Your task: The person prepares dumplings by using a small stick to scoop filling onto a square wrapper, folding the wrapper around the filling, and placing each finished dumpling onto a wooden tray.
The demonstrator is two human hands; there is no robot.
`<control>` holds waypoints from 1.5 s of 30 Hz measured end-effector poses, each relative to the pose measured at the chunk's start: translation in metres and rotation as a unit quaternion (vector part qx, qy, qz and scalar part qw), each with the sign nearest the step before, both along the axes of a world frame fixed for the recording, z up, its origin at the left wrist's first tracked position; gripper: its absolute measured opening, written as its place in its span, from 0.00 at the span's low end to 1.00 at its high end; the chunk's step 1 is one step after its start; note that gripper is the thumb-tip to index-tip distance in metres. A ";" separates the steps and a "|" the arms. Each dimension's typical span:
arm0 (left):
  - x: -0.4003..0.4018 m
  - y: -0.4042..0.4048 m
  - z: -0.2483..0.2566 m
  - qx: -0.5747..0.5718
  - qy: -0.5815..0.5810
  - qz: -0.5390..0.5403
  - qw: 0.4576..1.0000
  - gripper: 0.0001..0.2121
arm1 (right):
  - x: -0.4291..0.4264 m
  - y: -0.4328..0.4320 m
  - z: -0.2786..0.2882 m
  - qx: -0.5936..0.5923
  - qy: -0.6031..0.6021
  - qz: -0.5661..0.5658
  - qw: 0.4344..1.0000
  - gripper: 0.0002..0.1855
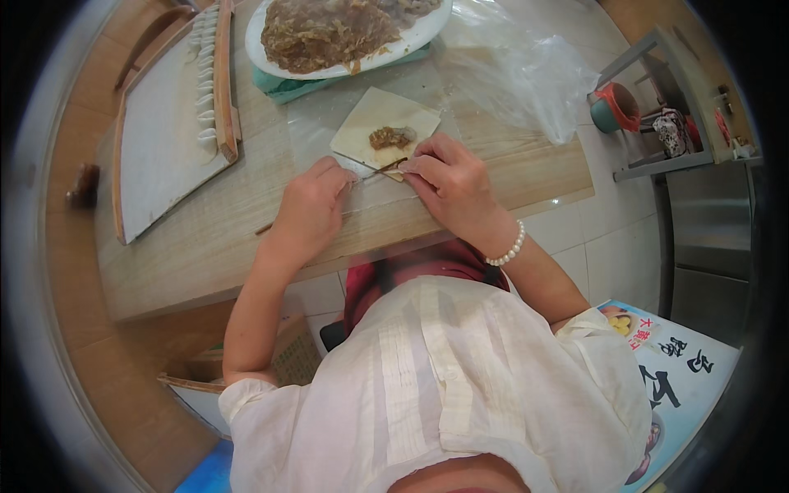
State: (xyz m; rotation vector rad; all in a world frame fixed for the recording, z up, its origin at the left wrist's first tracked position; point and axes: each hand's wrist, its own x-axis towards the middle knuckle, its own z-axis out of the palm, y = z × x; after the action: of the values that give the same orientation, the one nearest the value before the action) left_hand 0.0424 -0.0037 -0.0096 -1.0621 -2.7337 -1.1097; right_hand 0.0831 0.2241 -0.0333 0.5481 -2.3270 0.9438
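A square dough wrapper, apparently on top of a small stack, lies on a clear plastic sheet in front of me. Near its middle sits a small mound of brown filling with a greyish lump. My left hand is at the wrapper's left, its fingers bent around a thin brown stick. That stick slants under the hand, over the wrapper's near edge. At the near right corner, my right hand pinches the wrapper beside the stick's tip; its fingertips partly hide what they hold.
A white oval plate heaped with brown filling stands on a green support. To the left, a wood-framed tray carries a row of folded dumplings. A clear plastic bag drapes at the right. The table's near edge borders my body.
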 end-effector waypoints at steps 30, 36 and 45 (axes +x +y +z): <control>-0.026 0.018 -0.010 0.078 0.121 0.100 0.985 0.06 | -0.005 0.003 0.018 -0.038 -0.064 0.015 0.997 0.06; -0.022 0.019 -0.017 0.057 0.127 0.108 0.984 0.08 | -0.066 0.024 0.036 -0.021 -0.230 0.077 0.970 0.08; -0.013 0.019 -0.016 0.049 0.130 0.104 0.985 0.08 | -0.106 0.016 0.041 0.080 -0.401 0.072 0.910 0.12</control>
State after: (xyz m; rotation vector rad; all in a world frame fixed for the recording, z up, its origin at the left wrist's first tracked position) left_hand 0.0295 0.0157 -0.0260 -0.8215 -2.4896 -0.9864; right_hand -0.0224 0.2401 0.0073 0.4469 -3.1550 1.2163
